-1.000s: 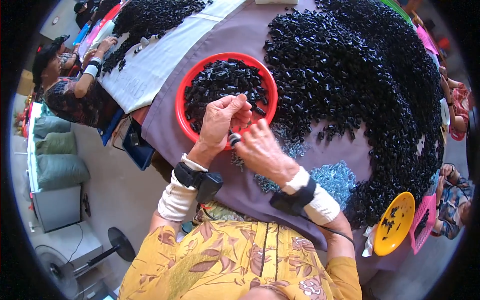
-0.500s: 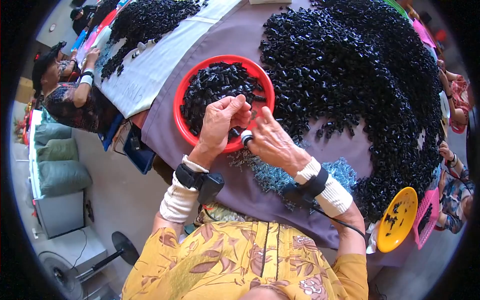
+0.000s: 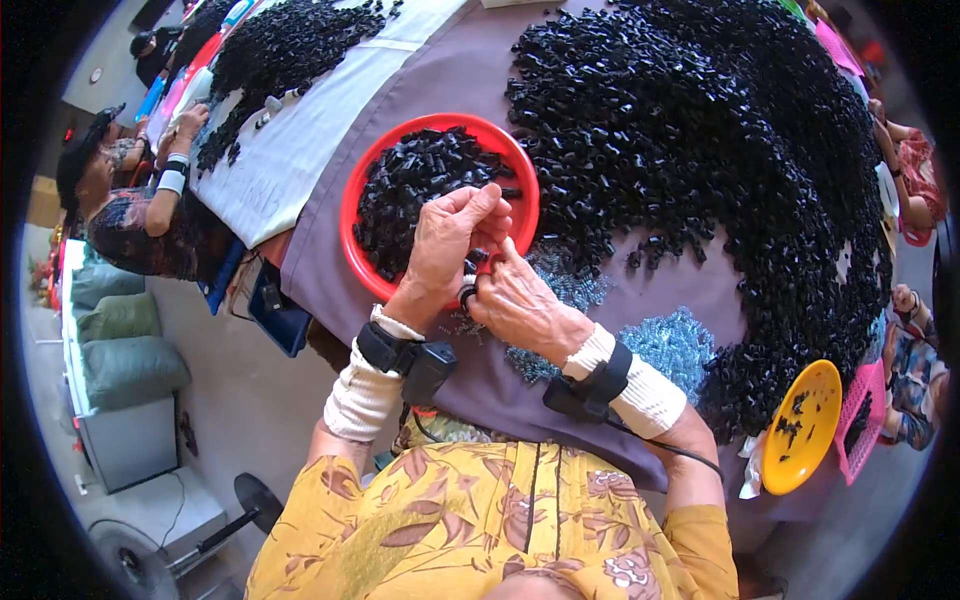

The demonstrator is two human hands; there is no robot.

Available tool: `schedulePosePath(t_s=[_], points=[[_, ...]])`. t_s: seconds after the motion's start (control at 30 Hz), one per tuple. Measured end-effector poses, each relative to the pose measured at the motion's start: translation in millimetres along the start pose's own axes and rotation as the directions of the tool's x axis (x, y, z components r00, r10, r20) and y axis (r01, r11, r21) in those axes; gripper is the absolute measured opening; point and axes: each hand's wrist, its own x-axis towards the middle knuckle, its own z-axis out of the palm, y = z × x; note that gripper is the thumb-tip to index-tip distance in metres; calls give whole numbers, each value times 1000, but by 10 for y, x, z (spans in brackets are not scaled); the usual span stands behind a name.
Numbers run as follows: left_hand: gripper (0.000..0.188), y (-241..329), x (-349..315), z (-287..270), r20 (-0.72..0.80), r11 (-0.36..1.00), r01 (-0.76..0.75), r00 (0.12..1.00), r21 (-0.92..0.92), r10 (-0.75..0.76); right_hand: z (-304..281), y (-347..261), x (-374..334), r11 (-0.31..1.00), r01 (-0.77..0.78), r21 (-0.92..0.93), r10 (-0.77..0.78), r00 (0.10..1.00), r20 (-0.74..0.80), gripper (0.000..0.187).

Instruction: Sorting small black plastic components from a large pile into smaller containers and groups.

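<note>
My left hand (image 3: 450, 240) is over the front part of a red bowl (image 3: 531, 200) heaped with small black tubular pieces (image 3: 425, 165). Its thumb and fingers press together, and whatever they hold is hidden. Close beside it, my right hand (image 3: 525, 310) has its fingers bent in toward the left fingertips. A dark piece (image 3: 478, 257) shows between the hands; which one bears it I cannot tell. A black-and-white band (image 3: 467, 292) circles a right finger. Just right of that hand lie small clear bluish pieces (image 3: 665, 345) on the mauve cloth (image 3: 480, 385).
A huge heap of black pieces (image 3: 680, 140) covers the table's right side. A yellow plate (image 3: 805, 425) with a few black bits and a pink basket (image 3: 858, 430) stand at the right edge. Other people sit at left and right. A cable hangs from my right wrist strap (image 3: 610, 372).
My right hand has moved left and slightly down, closer to my left hand. More of the bluish pieces show to its right. The view has shifted slightly.
</note>
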Motion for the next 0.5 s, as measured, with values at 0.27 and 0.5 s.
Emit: schedulePosePath(t_s=[0.27,0.5], points=[[23,-17,39,63,24,1000,12,1000,13,-12,-12,-54,-147,998,-10,-62,13,999,36,8],[24,-19,105,328,103,1000,11,995,3,-11,-379,357,-776,947,-269,175,296,942,-155,5]])
